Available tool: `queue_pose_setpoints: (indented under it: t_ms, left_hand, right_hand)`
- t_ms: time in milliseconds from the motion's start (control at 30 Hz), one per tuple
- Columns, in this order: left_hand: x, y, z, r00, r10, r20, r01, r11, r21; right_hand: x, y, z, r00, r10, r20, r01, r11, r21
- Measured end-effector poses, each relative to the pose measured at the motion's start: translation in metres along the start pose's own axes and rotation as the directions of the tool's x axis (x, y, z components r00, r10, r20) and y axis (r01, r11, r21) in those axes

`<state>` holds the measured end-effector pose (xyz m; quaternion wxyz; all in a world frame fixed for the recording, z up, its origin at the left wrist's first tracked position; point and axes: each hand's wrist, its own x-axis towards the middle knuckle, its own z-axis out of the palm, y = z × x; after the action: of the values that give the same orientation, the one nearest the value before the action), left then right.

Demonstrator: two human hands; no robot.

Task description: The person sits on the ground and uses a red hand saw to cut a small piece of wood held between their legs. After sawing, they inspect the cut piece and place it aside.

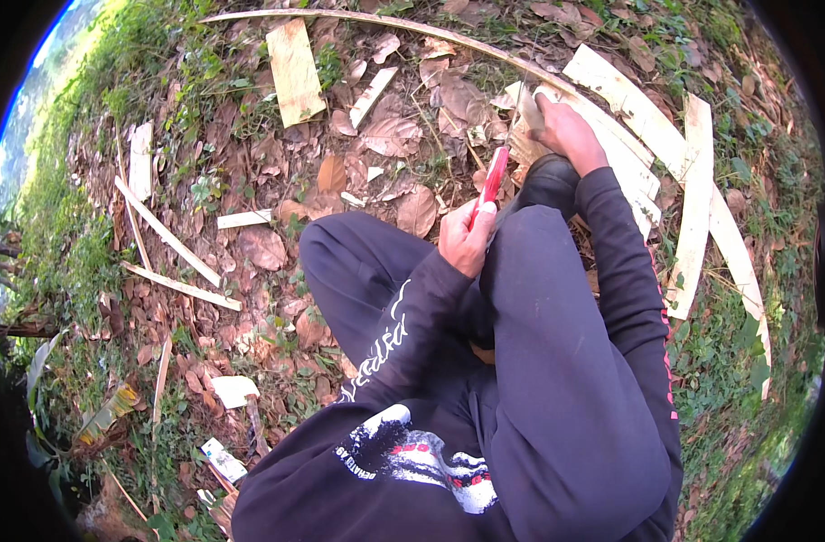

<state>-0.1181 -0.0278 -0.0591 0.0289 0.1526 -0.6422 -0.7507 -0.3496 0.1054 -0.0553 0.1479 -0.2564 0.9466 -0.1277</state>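
My left hand (467, 238), in front of my bent knees, is closed around a slim red object (495, 176) that points up and away; its exact kind is unclear. Farther off and to the right, my right hand (568, 133) is closed on a greyish-tan handle-like piece (529, 110), mostly covered by the fingers, so I cannot tell what tool it belongs to. That hand is just beyond my dark shoe (550, 183). Close beside it lies a pale wooden board (616, 155), partly hidden by my sleeve.
Long pale wood strips (693, 199) lie to the right, and a thin bent strip (385, 20) arcs across the far side. A short board (295, 72) and narrow offcuts (168, 230) are scattered at left. Dry leaves (394, 135) and grass cover the ground.
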Motion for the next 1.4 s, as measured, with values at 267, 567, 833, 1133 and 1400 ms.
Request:
queue_pose_setpoints:
  t_ms: [267,567,833,1133,1400]
  left_hand:
    - [-0.004,0.006,0.004,1.000,-0.004,-0.022,0.003,1.000,-0.009]
    - [-0.011,0.014,0.001,0.996,-0.082,-0.020,0.080,0.995,-0.065]
    - [-0.006,0.020,0.005,1.000,0.008,0.018,-0.010,0.993,0.120]
    - [-0.012,0.009,0.003,0.997,-0.051,-0.052,0.053,0.997,0.050]
    - [0.008,0.021,0.000,0.997,-0.067,0.026,0.065,0.996,0.064]
  right_hand:
    - [0.002,0.006,0.005,0.997,-0.065,-0.037,0.065,0.998,0.004]
    - [0.008,0.008,0.006,0.999,-0.003,0.041,0.005,0.999,-0.045]
    - [0.053,0.048,0.042,0.945,0.259,-0.201,-0.214,0.952,0.217]
    - [0.032,0.070,0.027,0.976,0.075,0.207,-0.157,0.896,0.416]
    - [0.020,0.050,0.016,0.999,-0.021,-0.035,0.033,0.922,0.385]
